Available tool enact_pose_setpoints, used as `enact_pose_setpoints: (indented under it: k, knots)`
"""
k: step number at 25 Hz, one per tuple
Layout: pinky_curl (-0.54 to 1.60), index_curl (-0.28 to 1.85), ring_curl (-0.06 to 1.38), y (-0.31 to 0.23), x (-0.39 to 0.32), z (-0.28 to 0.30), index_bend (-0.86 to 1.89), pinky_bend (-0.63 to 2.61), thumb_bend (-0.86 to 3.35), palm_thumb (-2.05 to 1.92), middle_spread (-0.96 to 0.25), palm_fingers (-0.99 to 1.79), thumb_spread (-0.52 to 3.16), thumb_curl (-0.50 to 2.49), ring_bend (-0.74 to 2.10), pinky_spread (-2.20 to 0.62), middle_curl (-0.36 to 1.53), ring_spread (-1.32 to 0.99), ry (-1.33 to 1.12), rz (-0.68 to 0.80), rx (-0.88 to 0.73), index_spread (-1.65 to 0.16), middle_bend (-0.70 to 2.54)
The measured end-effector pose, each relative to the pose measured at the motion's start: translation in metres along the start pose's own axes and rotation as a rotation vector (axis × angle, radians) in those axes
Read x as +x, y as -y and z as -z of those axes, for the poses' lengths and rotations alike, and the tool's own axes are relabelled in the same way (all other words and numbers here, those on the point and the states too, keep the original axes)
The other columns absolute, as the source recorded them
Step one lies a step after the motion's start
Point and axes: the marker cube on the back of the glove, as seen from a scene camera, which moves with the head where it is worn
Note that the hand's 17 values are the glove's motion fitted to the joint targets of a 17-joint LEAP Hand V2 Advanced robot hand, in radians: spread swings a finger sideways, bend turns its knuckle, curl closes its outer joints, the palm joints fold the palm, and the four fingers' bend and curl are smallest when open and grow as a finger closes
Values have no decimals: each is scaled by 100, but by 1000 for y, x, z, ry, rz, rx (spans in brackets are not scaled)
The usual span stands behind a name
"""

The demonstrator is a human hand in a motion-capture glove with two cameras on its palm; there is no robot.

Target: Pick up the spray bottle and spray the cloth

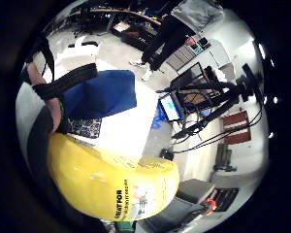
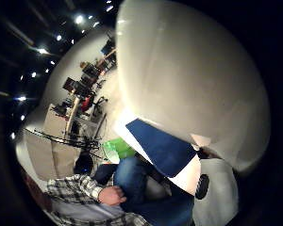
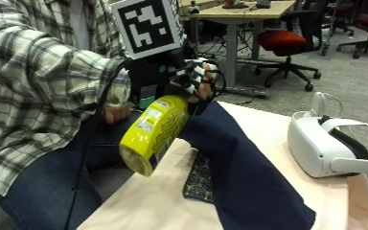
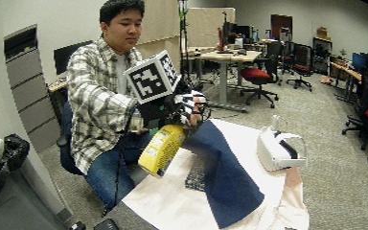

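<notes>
A yellow spray bottle (image 3: 155, 132) hangs tilted above the table's near edge, its base pointing down and outward. My gloved right hand (image 3: 193, 84) grips its upper part, and the nozzle is hidden behind the fingers. A dark blue cloth (image 3: 247, 177) lies spread on the cream table cover (image 3: 145, 206), just beside and below the bottle. In the little finger side view the yellow bottle (image 1: 111, 184) fills the area by the palm, with the blue cloth (image 1: 104, 94) beyond it. The thumb side view shows a large white surface (image 2: 188, 80) close to the palm and the blue cloth (image 2: 162, 148).
A white headset (image 3: 327, 143) sits on the table to the right of the cloth. A small dark patterned piece (image 3: 200, 179) lies half under the cloth's edge. The person's bare left hand (image 3: 117, 114) rests on the lap. Office chairs and desks stand behind.
</notes>
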Motion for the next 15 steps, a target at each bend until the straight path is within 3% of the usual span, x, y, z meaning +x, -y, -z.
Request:
enact_pose_setpoints:
  k: [15]
  knots:
    - [46,58,51,23,-9,-8,17,47,-3,113,-12,120,24,78,58,-11,57,-19,-380,216,-223,-29,50]
